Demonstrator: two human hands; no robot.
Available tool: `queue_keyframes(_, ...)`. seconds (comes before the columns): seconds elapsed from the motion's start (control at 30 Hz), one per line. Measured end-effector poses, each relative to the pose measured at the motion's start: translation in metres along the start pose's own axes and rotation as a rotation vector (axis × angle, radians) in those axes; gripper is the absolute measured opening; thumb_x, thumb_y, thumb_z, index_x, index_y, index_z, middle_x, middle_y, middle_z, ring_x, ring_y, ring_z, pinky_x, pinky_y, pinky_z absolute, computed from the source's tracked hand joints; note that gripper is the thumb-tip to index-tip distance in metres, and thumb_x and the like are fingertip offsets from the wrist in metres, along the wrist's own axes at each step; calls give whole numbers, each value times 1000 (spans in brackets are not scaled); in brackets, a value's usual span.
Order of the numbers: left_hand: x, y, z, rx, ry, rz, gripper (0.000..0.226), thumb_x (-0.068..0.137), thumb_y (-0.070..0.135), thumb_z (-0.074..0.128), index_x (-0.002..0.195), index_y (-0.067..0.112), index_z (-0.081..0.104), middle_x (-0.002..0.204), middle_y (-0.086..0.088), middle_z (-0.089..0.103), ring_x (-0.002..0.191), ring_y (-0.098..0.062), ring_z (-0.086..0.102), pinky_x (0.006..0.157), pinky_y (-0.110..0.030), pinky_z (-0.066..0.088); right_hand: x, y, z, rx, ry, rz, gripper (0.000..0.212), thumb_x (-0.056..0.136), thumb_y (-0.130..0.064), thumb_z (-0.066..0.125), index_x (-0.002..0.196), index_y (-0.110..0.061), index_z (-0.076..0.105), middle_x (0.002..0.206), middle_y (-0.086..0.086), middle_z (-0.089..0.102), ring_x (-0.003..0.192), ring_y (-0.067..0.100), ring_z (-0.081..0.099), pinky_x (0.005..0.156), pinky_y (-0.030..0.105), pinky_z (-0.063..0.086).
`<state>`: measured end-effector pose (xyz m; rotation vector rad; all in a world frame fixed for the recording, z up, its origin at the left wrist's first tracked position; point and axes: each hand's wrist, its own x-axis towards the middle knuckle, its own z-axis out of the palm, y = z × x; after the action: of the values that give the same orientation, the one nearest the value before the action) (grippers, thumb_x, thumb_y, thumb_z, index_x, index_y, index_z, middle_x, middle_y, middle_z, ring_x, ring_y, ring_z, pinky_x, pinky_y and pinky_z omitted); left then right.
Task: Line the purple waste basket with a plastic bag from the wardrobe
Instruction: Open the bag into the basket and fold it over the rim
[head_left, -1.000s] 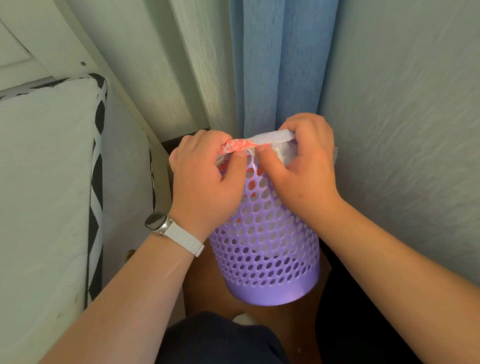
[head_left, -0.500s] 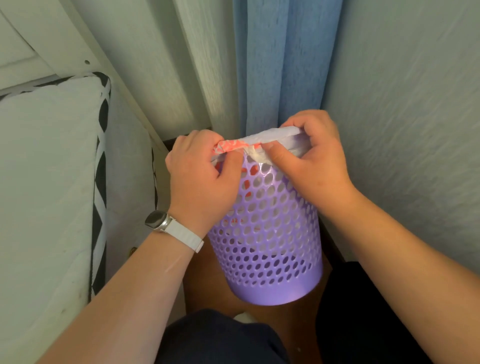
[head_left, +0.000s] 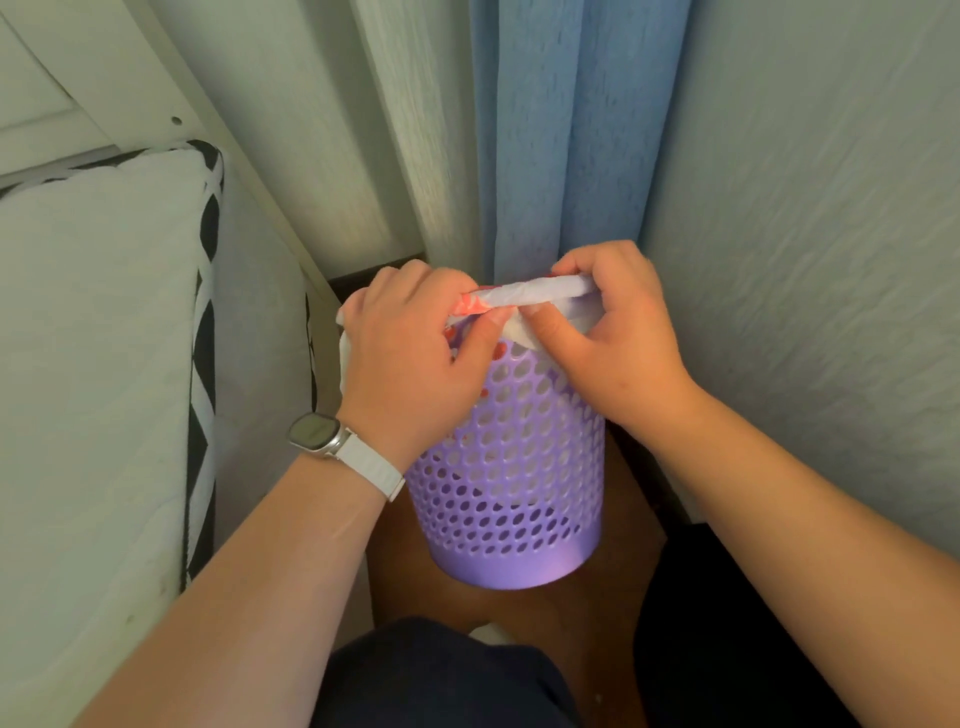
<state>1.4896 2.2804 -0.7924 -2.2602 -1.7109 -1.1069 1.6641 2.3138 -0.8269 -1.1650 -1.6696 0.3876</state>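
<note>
I see my left grip (head_left: 410, 358) and right grip (head_left: 618, 343) both pinching the plastic bag (head_left: 540, 293) by its rolled edge, thumbs close together over the near rim of the purple waste basket (head_left: 511, 478), upright before the blue curtain (head_left: 561, 156).

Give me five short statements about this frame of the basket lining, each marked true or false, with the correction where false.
1. The left hand and the right hand both grip the plastic bag at the rim of the purple basket. True.
2. The basket lies on its side. False: it stands upright on the brown floor.
3. A watch is worn on the right wrist. False: the watch is on the left wrist.
4. A blue curtain hangs behind the basket. True.
5. The basket's wall is solid all the way up. False: it is full of holes above a solid band at the base.
</note>
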Motion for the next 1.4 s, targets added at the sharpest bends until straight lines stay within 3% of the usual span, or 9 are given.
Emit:
queue_keyframes(0.17,-3,-15,8,-15,-13,-22,31,89,45,54,83,16,61,79,3,55,79,-25,53,76,-45,41,5,19,-8,-56,-248,-154,38,83,-46,62,108,-18,65,100,3,59,97,25,55,91,42,42)
queue_keyframes(0.33,-14,-25,25,58,-116,18,23,85,38,63,74,20,57,76,11,45,80,-23,53,81,-46,40,-2,43,1,-181,-291,-227,34,81,-43,66,92,-12,61,90,7,58,86,28,53,79,37,38)
queue_keyframes(0.5,-29,-42,37,80,-349,24,12,79,33,62,73,22,61,71,13,45,76,-22,58,84,-41,41,-26,69,17,-373,-343,-309,19,77,-27,57,79,-9,58,78,12,56,74,34,53,67,40,37)
queue_keyframes(0.7,-57,-52,48,202,-573,-74,15,89,34,59,83,31,46,84,9,49,86,-16,49,83,-33,32,-47,80,40,-436,-462,-375,19,79,-25,48,79,-8,58,78,12,55,74,32,53,67,41,44)
queue_keyframes(0.83,-66,-60,55,263,-644,-56,13,92,35,55,95,23,56,100,1,61,97,-20,53,88,-34,35,-55,87,50,-452,-534,-406,17,78,-22,45,79,-10,57,78,10,56,72,30,52,65,39,45)
queue_keyframes(0.93,-73,-72,64,325,-726,-6,20,92,35,55,100,17,60,112,-5,64,105,-26,55,90,-37,38,-61,94,59,-483,-573,-453,6,77,-15,56,81,-11,55,80,9,56,73,30,52,65,38,43)
queue_keyframes(1.0,-75,-77,68,381,-800,10,23,92,36,53,104,17,59,118,-6,62,108,-27,55,90,-38,39,-65,97,67,-495,-624,-468,17,73,-11,70,81,-11,56,82,10,58,74,30,55,66,38,45)
queue_keyframes(1.17,-82,-88,74,403,-973,-4,28,93,37,51,116,21,56,118,-4,58,113,-25,52,89,-38,42,-73,102,79,-515,-780,-463,23,73,-16,77,82,-12,57,82,10,58,74,29,54,65,36,45)
queue_keyframes(1.4,-83,-97,74,276,-1039,-83,35,90,39,60,122,26,61,115,-2,61,109,-25,54,89,-38,44,-73,105,81,-516,-856,-428,19,80,-31,63,83,-13,56,82,7,55,75,27,52,71,38,42)
